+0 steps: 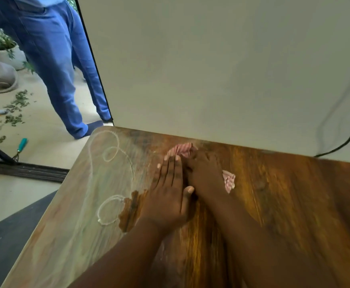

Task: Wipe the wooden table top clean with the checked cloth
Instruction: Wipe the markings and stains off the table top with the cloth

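The wooden table top fills the lower frame; its right part shows dark shiny grain, its left part is covered by a whitish film with looping white lines. A pink-and-white checked cloth lies bunched near the table's far edge, mostly hidden under my hands. My right hand presses down on the cloth with fingers curled over it. My left hand lies flat beside it, fingers straight and together, its fingertips touching the cloth's far part. The frame is motion-blurred.
A white backdrop panel stands along the table's far edge, with a black cable at the right. A person in blue trousers stands on the floor at left, near scattered leaves, a teal-handled tool and plant pots.
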`<state>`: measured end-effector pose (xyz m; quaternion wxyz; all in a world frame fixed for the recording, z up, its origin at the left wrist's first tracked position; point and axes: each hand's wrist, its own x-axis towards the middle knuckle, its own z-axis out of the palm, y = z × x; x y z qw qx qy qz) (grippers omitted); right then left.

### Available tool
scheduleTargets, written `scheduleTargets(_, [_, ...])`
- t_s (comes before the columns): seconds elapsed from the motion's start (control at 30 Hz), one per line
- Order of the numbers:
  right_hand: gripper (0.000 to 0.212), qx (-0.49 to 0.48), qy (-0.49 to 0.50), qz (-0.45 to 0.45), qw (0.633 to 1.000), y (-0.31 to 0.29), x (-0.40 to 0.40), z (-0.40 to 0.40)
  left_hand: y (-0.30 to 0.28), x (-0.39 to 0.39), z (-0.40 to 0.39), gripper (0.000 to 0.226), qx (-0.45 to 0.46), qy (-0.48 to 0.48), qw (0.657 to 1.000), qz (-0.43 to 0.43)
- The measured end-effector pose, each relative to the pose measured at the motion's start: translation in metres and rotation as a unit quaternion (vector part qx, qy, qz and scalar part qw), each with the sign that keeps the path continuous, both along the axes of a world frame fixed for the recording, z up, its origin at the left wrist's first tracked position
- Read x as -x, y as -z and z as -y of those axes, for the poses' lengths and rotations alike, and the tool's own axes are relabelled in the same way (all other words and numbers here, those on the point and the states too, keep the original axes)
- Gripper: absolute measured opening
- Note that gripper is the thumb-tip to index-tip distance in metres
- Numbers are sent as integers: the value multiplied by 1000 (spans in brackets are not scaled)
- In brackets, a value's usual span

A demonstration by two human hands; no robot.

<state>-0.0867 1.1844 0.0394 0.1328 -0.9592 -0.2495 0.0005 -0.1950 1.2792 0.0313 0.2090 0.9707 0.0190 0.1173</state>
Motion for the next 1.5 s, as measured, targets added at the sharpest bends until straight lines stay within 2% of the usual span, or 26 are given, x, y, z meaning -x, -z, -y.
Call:
scheduleTargets(0.07, [33,-66,-39,-13,997,-6,1,31,1,0,0,69,-10,-4,1000,6])
scheduleTargets(0.13, [31,-61,9,-1,998,-9,-25,43,2,-1,0,68,-14,-2,1000,11])
scheduleTargets(0.23, [33,-44,90,75,992,-10,-60,6,3,1,1,68,-18,-4,1000,16])
scheduleTargets(0.27, [34,-12,76,80,994,-8,-62,-12,2,1,1,68,-19,-5,1000,20])
scheduleTargets(0.37, [33,6,-20,23,1000,1,-43,-41,2,1,1,70,-11,-10,1000,23])
scheduleTargets(0.43, [36,-5,-100,-23,995,0,-22,-17,3,1,1,74,3,-12,1000,16])
scheduleTargets(0.5, [37,-22,-186,-27,982,-8,-2,21,3,2,0,79,-5,-9,1000,5])
scheduleTargets(0.53, [36,-34,-194,-21,980,-10,-4,43,2,2,0,81,-13,-8,1000,4])
scheduleTargets(0.63, [42,-49,-57,45,996,-10,-45,70,0,2,1,87,-15,-9,1000,-4])
scheduleTargets(0.7, [41,1,31,92,995,-5,-64,42,1,2,1,88,-14,-12,1000,-7])
scheduleTargets(0.77, [36,38,73,77,994,0,-55,-4,1,3,2,88,-14,-20,1000,1])
scheduleTargets(0.83, [34,43,-6,68,997,9,-29,-26,1,3,1,89,-5,-26,1000,4])
scheduleTargets(0.9, [33,39,-122,14,992,9,4,-3,0,3,1,93,3,-26,1000,-6])
scheduleTargets(0.93, [29,17,-148,-19,989,7,19,22,-1,4,0,94,4,-23,1000,-6])
scheduleTargets(1.0, [26,-15,-153,-49,987,-2,43,72,-4,5,0,95,1,-18,1000,-8])
scheduleTargets(1.07, [35,13,-114,-12,993,-4,30,91,-5,6,0,97,-7,-17,1000,-9])
scheduleTargets(1.13, [43,2,-7,-13,1000,1,8,63,-5,5,0,99,-3,-19,1000,-20])
scheduleTargets(1.2, [40,-41,66,-33,996,6,8,14,-4,4,0,97,4,-25,1000,-13])
scheduleTargets(1.23, [39,-60,61,-48,995,1,20,-6,-6,6,0,96,16,-22,1000,-8])
scheduleTargets(1.3, [39,-101,-17,-139,985,-4,55,-12,-10,12,-7,96,39,-1,999,7])
scheduleTargets(1.37, [34,-97,-136,-92,982,-18,96,17,-22,25,-25,95,48,24,998,29])
scheduleTargets(1.4, [30,-101,-162,-66,979,-18,109,36,-30,32,-39,94,57,30,997,38])
scheduleTargets(1.5, [26,-65,-108,-70,990,-12,94,84,-53,56,-80,97,43,2,998,38])
